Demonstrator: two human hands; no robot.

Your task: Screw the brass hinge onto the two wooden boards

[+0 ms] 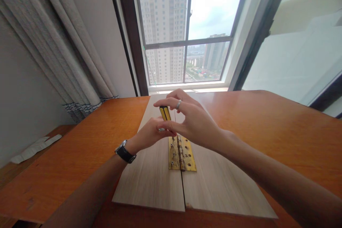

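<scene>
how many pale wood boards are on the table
2. The left board lies under the left hand; the right board lies against it, under the right hand. Both hands hold the screwdriver. A brass hinge spans their seam. Hands hide parts.

black watch [125,152] on left hand [146,136], silver ring [178,104] on right hand [195,123]

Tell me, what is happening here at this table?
A person holds a yellow-and-black screwdriver upright with both hands: the right hand pinches the handle, the left hand grips lower down. It stands over the far end of a brass hinge, which lies across the seam of two pale boards on the wooden table.
</scene>
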